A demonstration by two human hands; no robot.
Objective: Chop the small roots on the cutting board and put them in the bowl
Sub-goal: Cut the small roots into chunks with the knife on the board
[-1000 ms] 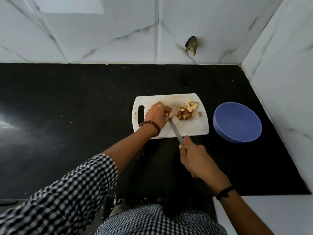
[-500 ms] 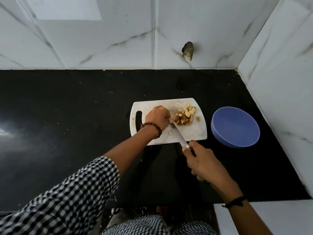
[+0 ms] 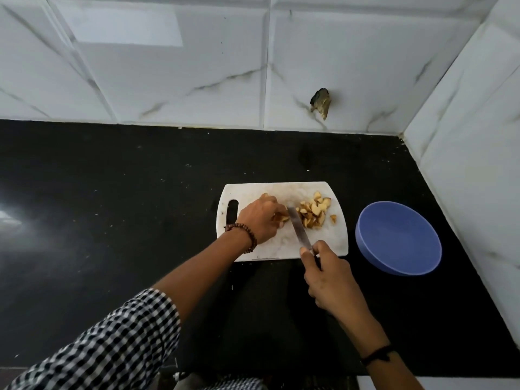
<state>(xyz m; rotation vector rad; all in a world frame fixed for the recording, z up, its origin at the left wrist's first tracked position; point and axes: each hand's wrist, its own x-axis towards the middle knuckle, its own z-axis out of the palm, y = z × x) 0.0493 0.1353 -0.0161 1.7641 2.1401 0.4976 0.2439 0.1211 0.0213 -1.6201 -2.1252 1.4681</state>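
A white cutting board (image 3: pixel 329 243) lies on the black counter. A heap of chopped brown-and-cream root pieces (image 3: pixel 313 211) sits on its right half. My left hand (image 3: pixel 260 219) rests on the board with curled fingers pinching a root piece (image 3: pixel 284 218) against it. My right hand (image 3: pixel 329 274) grips the handle of a knife (image 3: pixel 299 230), whose blade runs up across the board, its tip beside that piece. To the board's right stands a blue bowl (image 3: pixel 398 237) with nothing visible inside.
The black counter (image 3: pixel 112 220) stretches far to the left of the board. White marble tile walls close the back and the right side, meeting in a corner behind the bowl. A chipped hole (image 3: pixel 320 102) marks the back wall.
The knife blade has shifted along the root under my left fingers. My right hand has moved a little closer to the board. The camera view has tilted slightly.
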